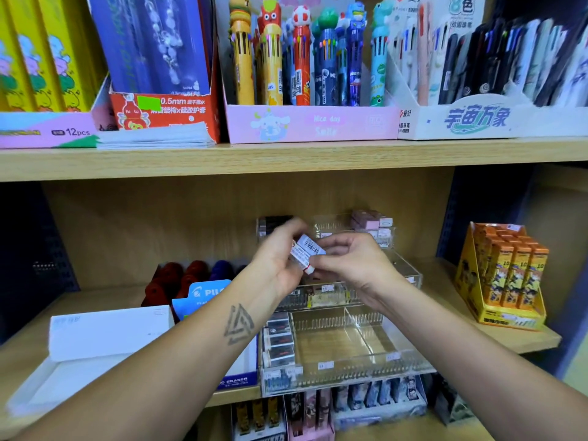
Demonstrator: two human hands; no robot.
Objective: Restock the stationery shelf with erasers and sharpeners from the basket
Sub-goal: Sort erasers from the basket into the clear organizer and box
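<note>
Head view: a wooden stationery shelf (127, 307) under an upper board of pen display boxes (311, 122). A clear tiered organiser (343, 370) stands at the shelf's front edge, a white box (105, 332) at its left, an orange pack display (506, 278) toward the right end. Above the organiser, left hand (276, 259) and right hand (353, 259) both pinch one small white eraser (307, 253).

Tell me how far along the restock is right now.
Partly done: the clear tiered organizer has erasers in its front-left slot and pink ones on the top tier. In hand: the left hand and right hand pinch one white barcoded eraser. Left: the bare front compartments. The basket is out of view.
</note>
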